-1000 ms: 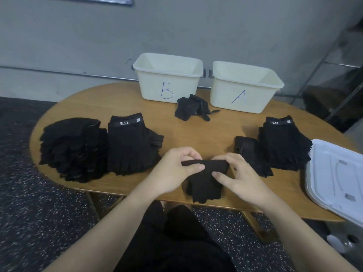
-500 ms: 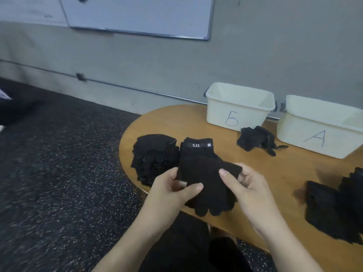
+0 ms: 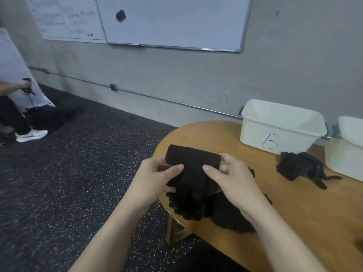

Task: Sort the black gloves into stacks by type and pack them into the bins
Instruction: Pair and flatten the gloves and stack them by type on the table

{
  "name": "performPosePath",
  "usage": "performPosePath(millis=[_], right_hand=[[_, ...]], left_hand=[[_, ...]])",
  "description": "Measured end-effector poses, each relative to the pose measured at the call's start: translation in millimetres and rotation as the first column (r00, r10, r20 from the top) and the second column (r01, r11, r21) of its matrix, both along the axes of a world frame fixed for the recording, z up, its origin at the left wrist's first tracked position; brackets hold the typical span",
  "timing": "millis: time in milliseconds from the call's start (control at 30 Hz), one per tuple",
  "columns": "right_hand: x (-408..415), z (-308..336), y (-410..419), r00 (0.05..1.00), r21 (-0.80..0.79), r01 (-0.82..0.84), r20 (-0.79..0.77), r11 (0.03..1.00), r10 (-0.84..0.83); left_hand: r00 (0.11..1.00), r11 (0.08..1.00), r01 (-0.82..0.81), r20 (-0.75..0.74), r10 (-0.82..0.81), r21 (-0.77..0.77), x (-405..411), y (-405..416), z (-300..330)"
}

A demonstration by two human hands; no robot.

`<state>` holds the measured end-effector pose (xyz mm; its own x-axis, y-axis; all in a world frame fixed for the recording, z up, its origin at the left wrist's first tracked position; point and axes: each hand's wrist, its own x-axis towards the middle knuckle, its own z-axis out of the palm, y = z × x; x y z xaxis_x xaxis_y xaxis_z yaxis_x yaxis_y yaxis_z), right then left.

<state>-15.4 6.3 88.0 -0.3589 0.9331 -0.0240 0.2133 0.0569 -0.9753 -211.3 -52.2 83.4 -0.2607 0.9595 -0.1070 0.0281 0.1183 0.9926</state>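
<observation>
A grey wall (image 3: 196, 79) is filling the back of the view, with a whiteboard (image 3: 172, 22) hanging on it and a dark speckled floor (image 3: 59, 183) spreading out below. A rounded wooden table (image 3: 306, 209) is reaching in from the right. At the far left another person (image 3: 9, 114) is sitting on the floor (only dark trousers, a white shoe and part of an arm are showing).

On the far side of the table a white bin (image 3: 282, 126) marked with a blue B is standing next to the wall, and the corner of a second white bin (image 3: 345, 154) is showing just beside it at the right edge. A loose heap of black gloves (image 3: 302, 167) is lying in front of the gap between the two bins.

Near the table's left end, stacks of black gloves (image 3: 225, 213) are lying flat, partly hidden under the forearms. Just above them, one black glove (image 3: 192, 169) is being held up by its cuff, fingers hanging down towards the stacks.

The left hand (image 3: 157, 177) is pinching the glove's left edge, thumb on the near face and fingers curled behind. The right hand (image 3: 233, 177) is pinching the right edge the same way, thumb lying across the front.
</observation>
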Motion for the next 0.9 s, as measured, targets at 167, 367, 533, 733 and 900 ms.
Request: performPosePath(millis=[167,367,533,733,900], right_hand=[[-13.4,-4.5,20.6,0.999,-0.004,0.026,0.038,1.000,-0.026],[-17.8,-11.4,33.6,0.991,-0.012,0.056,0.124,0.998,-0.054],[-17.0,-20.7,38.7,0.960,0.031,0.094,0.263,0.995,-0.099],[-10.0,-29.1,39.9,0.940,0.100,0.121,0.309,0.988,-0.147],[-4.2,-27.8,39.5,0.909,0.213,0.147,0.357,0.966,-0.217]], left_hand=[[0.999,0.998,-0.032,0.025,0.033,-0.062,-11.0,18.6,-9.5],[1.000,0.993,-0.029,-0.014,0.028,-0.113,-15.7,27.5,-16.4],[0.998,0.989,-0.014,-0.067,0.004,-0.150,-19.9,28.6,-21.9],[0.973,0.984,-0.015,-0.230,-0.026,-0.176,-24.6,25.9,-25.2],[0.944,0.975,-0.003,-0.321,-0.071,-0.223,-33.7,20.4,-26.4]])
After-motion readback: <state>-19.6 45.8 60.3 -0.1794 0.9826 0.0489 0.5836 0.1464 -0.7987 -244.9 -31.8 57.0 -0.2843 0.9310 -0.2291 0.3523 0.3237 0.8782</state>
